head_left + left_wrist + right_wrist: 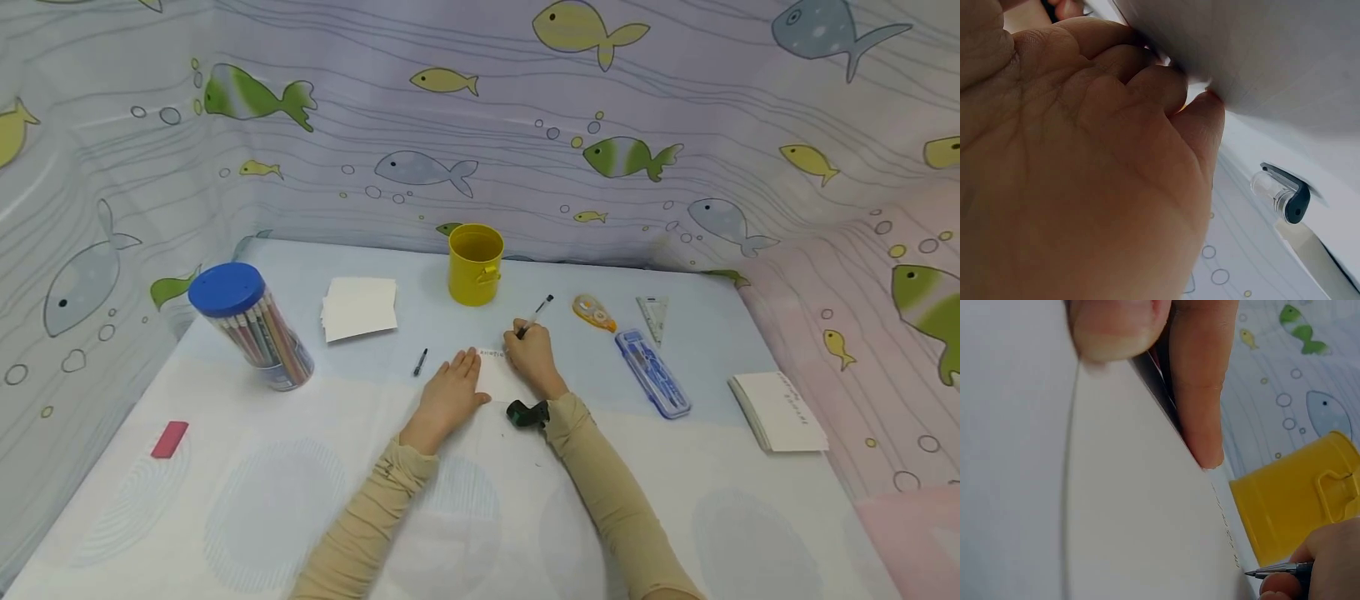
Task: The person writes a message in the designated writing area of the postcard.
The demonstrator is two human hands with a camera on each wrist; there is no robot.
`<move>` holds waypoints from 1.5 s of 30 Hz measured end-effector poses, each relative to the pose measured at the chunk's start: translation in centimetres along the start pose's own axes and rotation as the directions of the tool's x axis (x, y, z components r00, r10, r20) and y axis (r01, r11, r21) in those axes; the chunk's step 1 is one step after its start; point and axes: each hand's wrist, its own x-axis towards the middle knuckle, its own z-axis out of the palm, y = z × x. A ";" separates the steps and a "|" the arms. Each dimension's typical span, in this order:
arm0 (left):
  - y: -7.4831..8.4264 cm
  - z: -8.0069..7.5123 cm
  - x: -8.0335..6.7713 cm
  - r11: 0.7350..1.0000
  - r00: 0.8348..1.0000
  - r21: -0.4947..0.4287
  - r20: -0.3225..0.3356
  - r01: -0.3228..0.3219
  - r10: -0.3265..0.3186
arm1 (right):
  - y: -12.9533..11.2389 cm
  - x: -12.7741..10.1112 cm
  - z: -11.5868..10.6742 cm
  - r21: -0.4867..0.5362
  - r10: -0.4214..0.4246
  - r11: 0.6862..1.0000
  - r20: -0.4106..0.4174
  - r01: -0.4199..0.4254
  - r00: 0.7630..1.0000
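Note:
A white paper card (504, 383) lies on the table with a line of small handwriting along its top edge. My left hand (448, 393) rests on the card's left side, fingers extended and thumb spread; its palm (1104, 162) fills much of the left wrist view. With my right hand (534, 357) I pinch a pen (538, 312), tilted over the card's upper right. In the right wrist view the pen tip (1252, 573) is at the end of the writing. A dark pen cap (421, 362) with a clip lies left of my left hand.
Behind stand a yellow bucket (476, 275) and a stack of blank cards (362, 308). A blue-lidded pencil jar (258, 333) and pink eraser (170, 439) are left. Rightward lie correction tape (592, 312), a set square (655, 315), a blue case (652, 372) and a written-on card stack (780, 412).

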 end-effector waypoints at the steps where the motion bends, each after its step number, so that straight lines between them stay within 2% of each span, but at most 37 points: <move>1: 0.0 0.0 0.0 1.000 1.000 -0.002 0.000 0.000 0.000 | 0.0 0.0 0.0 0.002 0.004 1.000 -0.001 -0.004 1.000; 12: -0.1 -0.3 -0.1 1.000 1.000 -0.008 0.003 0.001 -0.001 | -0.2 0.2 0.3 -0.008 0.009 1.000 -0.003 -0.009 1.000; 19: -0.1 -0.1 -0.2 1.000 1.000 -0.005 -0.012 -0.003 0.003 | -0.4 0.1 0.1 -0.066 0.000 0.998 0.030 0.002 1.000; 27: -0.1 0.1 -0.2 1.000 1.000 -0.010 -0.004 -0.008 0.008 | 0.3 0.0 0.1 -0.028 -0.031 0.999 -0.048 0.030 0.998; 45: 0.1 -0.2 -0.2 1.000 1.000 -0.010 0.007 0.003 -0.003 | 0.0 0.1 0.0 -0.115 -0.025 0.993 -0.016 0.023 1.000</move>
